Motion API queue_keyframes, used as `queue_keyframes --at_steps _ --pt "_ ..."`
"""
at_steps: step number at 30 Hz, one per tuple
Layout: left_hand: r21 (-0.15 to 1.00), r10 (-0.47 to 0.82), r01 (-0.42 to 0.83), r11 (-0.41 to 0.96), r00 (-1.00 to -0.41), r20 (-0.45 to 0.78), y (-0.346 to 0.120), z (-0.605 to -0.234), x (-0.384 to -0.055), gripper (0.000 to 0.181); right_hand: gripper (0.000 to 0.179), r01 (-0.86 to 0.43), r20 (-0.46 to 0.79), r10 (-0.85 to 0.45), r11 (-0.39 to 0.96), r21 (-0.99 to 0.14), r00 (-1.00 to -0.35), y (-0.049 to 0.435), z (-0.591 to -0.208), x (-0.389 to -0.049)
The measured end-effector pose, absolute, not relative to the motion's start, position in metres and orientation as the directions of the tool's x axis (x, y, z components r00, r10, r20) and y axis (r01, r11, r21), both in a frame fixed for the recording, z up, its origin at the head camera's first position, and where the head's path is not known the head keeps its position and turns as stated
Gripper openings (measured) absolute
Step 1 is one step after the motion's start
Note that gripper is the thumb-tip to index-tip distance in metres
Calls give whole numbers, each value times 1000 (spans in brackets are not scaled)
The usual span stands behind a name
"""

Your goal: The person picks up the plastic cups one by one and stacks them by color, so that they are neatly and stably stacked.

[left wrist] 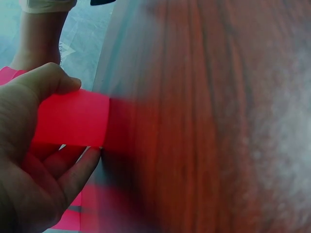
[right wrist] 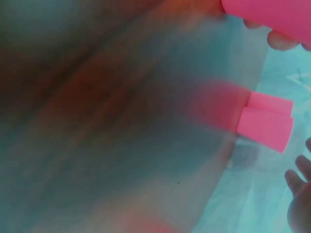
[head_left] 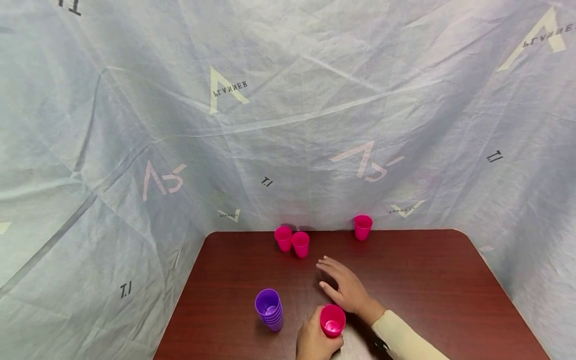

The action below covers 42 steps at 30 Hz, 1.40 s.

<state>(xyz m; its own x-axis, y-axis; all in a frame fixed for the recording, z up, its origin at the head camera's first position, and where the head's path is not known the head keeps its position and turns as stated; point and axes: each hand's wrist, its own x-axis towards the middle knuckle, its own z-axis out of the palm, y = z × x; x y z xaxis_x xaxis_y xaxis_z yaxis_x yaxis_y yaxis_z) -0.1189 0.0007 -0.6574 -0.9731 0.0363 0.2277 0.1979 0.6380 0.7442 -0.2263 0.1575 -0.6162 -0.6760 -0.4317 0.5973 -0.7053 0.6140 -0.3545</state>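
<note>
My left hand point(head_left: 313, 339) grips a pink plastic cup point(head_left: 334, 327) near the front of the table, its mouth facing up. In the left wrist view the thumb lies along one side of that cup point(left wrist: 73, 119) and the fingers curl round the other, its base close over the wood. My right hand point(head_left: 345, 287) is just beyond the held cup, fingers extended and holding nothing. Part of the right hand point(right wrist: 302, 199) shows at the edge of the right wrist view. Left of the hands stands a nested stack of several purple cups point(head_left: 270, 312).
Two pink cups, one on the left point(head_left: 283, 240) and one on the right point(head_left: 301, 246), stand side by side toward the back of the brown table point(head_left: 418, 280). Another pink cup point(head_left: 362, 229) stands at the back edge, farther right. Printed grey cloth point(head_left: 288, 150) hangs behind and beside the table.
</note>
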Motion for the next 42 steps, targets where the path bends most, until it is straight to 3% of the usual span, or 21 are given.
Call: queue_keyframes --at_steps 16,26,42 --pt "762 37 130 635 -990 138 1 -655 -120 68 53 -742 578 -514 615 -267 -634 135 -609 -268" --pt "761 20 132 635 -988 154 0 -654 -119 67 56 -713 447 -575 655 -251 -686 123 -614 -290" --pt "762 23 145 631 -985 168 0 -656 -120 65 64 -699 390 -603 691 -181 -697 105 -614 -315"
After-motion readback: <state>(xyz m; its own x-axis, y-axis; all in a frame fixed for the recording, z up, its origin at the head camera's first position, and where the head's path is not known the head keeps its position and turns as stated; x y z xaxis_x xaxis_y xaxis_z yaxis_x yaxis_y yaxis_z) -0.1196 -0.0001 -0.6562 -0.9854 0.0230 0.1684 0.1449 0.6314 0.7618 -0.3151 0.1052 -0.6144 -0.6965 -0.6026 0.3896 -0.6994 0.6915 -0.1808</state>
